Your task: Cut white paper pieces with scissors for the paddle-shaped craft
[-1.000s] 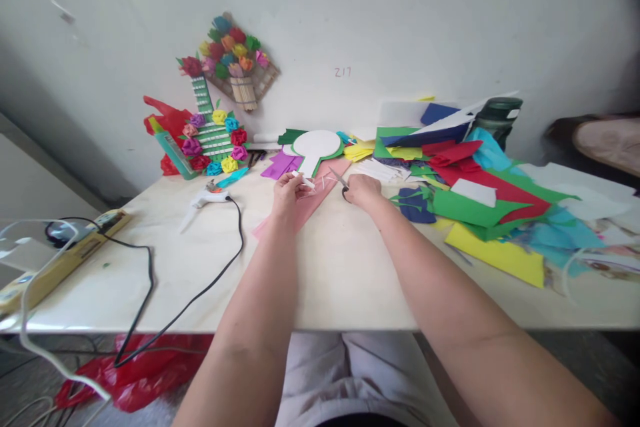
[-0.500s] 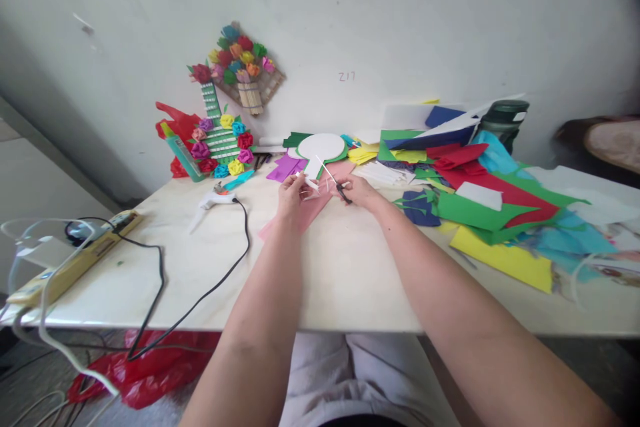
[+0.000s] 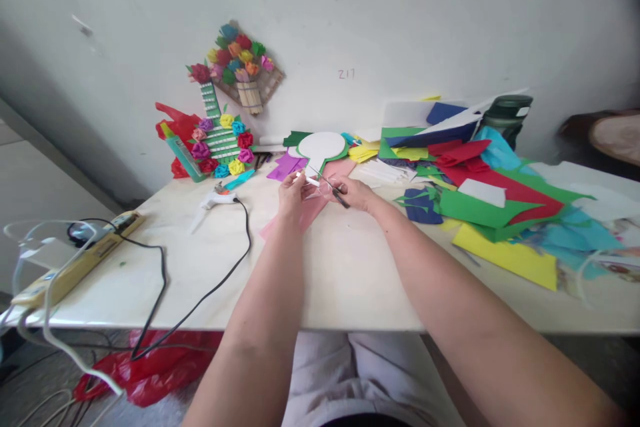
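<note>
Pinched in my left hand point(image 3: 291, 192) is a small white rolled strip point(image 3: 309, 179), its exact kind too small to make out. My right hand point(image 3: 353, 194) is closed on a pair of scissors point(image 3: 340, 197) with dark handles, whose blades point up and left toward the strip. Thin white bits show between the two hands, over a sheet of pink paper point(image 3: 314, 212). Just beyond the hands lies a paddle-shaped white and green cutout point(image 3: 321, 146). White paper strips point(image 3: 386, 172) lie to the right of it.
A white glue gun point(image 3: 218, 199) with a black cord lies left, near a power strip point(image 3: 75, 260). Behind it stand a flower-trimmed green craft point(image 3: 223, 145) and a glue bottle point(image 3: 184, 156). Coloured paper point(image 3: 505, 257) and a dark green bottle point(image 3: 506, 117) crowd the right.
The scissors have turned so their blades point further left, closer to the white strip. My right hand has shifted slightly left; my left hand stays nearly in place.
</note>
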The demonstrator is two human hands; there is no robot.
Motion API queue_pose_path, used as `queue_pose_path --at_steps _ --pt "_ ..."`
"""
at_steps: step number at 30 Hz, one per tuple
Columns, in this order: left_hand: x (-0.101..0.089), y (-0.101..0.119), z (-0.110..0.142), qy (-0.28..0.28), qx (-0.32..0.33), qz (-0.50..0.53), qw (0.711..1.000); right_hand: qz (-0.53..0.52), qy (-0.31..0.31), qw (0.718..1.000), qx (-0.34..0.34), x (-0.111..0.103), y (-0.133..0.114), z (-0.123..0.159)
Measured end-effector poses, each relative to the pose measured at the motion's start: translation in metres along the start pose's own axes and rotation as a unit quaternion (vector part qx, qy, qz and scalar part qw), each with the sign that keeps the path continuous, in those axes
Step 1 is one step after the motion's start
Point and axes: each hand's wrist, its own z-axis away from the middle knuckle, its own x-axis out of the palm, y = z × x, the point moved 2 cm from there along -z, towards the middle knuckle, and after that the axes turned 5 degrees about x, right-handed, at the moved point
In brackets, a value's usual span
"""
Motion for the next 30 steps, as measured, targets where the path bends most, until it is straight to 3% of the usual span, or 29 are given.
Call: queue_pose_path --at_steps 4,13,24,30 --pt "-0.002 0.000 0.001 -0.004 0.000 0.006 1.000 0.107 0.019 0.994 -0.010 -0.004 -0.008 0.005" --pt "-0.003 -0.001 0.000 -0.005 -0.020 0.025 0.999 0.223 0.018 0.974 -0.032 -0.004 -0.015 0.009" --pt "-0.007 0.004 0.000 0.018 -0.021 0.033 0.999 0.287 0.032 0.955 -0.068 -0.005 -0.022 0.011" --pt "-0.006 0.006 0.002 0.004 -0.017 0.040 0.999 0.301 0.034 0.950 -0.071 -0.006 -0.024 0.011"
